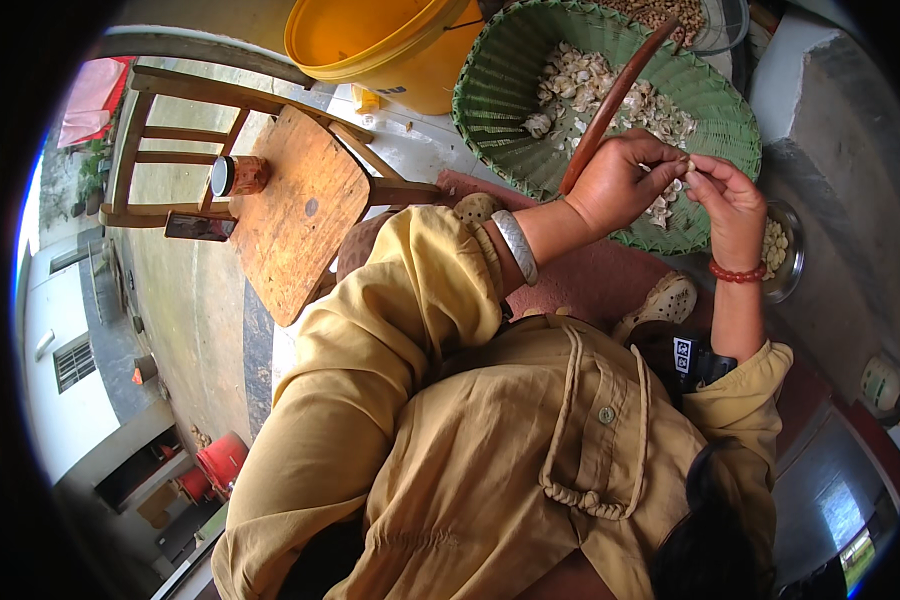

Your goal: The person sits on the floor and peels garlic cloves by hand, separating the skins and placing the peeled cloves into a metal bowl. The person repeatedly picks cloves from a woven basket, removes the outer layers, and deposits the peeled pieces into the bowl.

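Observation:
My left hand (622, 180), with a silver bracelet on its wrist, and my right hand (731, 199), with a red bead bracelet, meet at the fingertips over a green woven basket (495, 97). Between them they pinch a small pale garlic clove (690, 165). Garlic bulbs and loose cloves (581, 75) and papery skins (664, 124) lie in the basket. Its reddish-brown curved handle (607, 112) rises beside my left hand. Partly behind my right wrist, a round metal bowl (797, 255) holds peeled garlic cloves (775, 247).
A wooden chair (292, 217) at the left bears a lidded jar (240, 175) and a phone (199, 226). A yellow bucket (435, 67) stands beside the basket. Peanuts (679, 15) lie in a container beyond it. A concrete step (817, 82) rises at the right.

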Tool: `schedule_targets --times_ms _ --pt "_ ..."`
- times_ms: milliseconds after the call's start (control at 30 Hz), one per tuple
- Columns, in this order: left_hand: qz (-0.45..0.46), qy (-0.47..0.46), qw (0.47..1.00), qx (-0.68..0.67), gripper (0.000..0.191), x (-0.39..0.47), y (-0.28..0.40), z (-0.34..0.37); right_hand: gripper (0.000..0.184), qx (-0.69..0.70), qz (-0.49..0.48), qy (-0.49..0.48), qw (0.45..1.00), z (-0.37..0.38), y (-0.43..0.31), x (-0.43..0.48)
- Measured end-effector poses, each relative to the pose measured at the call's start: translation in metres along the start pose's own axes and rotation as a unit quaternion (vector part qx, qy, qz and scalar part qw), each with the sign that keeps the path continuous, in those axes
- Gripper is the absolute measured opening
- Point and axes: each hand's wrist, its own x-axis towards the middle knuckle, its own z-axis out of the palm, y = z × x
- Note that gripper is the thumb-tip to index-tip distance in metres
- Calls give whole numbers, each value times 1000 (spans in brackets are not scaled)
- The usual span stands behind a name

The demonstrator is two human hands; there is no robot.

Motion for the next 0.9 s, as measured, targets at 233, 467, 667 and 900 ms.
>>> schedule_targets --times_ms 233,467,667,900 --pt "-47 -25 996 -65 12 1 -4 0 16 -56 -78 1 995 3 2 -1" --pt "-87 -46 988 -121 12 -1 -7 -2 14 -84 -99 -12 991 3 1 -1" --pt "-136 -31 980 -139 12 -2 -5 0 12 -76 -91 1 993 7 4 -1" --pt "-148 -13 985 -91 11 -4 -4 2 12 -71 -88 -5 994 10 6 -2"
